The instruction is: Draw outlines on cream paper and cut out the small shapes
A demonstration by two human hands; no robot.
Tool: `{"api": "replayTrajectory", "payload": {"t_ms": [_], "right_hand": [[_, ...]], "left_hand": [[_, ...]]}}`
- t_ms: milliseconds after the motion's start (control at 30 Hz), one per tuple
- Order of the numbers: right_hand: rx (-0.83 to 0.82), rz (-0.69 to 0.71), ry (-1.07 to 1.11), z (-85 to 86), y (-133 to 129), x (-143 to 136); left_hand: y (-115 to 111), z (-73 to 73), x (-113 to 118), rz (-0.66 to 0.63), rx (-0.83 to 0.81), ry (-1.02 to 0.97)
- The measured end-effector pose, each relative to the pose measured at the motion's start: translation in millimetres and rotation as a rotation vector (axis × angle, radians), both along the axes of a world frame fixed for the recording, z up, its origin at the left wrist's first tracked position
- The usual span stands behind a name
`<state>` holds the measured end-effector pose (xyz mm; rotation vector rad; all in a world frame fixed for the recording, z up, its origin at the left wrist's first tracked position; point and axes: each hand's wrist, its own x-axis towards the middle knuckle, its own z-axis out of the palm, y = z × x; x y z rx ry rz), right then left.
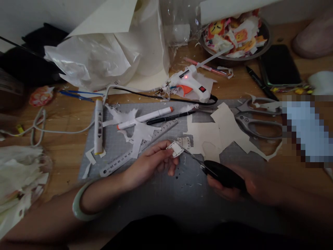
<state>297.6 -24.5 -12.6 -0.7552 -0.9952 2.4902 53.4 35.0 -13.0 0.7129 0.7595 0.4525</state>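
Near the middle of the head view, my left hand [162, 158] pinches a small white paper cutout [176, 149] with black drawn lines. A second small lined paper piece [184, 142] shows just behind it; whether the two are joined I cannot tell. My right hand [234, 187] is wrapped round small black-handled scissors [223, 173]. Their thin metal blades point left, with the tips at the cutout's right edge. Both hands are over a grey cutting mat [161, 201], where tiny dark and white scraps lie below the cutout.
Behind my hands lie a clear ruler [140, 149], a black pen [170, 118], white markers [98, 126] and cut paper [208, 133]. Large grey-handled scissors [256, 126] are at right. A lit glue gun [194, 83], its cord, a bowl of scraps [265, 38] and a phone [280, 66] stand farther back.
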Motion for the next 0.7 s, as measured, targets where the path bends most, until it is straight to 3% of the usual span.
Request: {"api": "replayTrajectory", "payload": {"t_ms": [700], "right_hand": [[0.054,0.022,-0.073,5.2,1.5,-0.2]], "left_hand": [[0.4,0.0,1.0,0.033,-0.036,-0.026]]}}
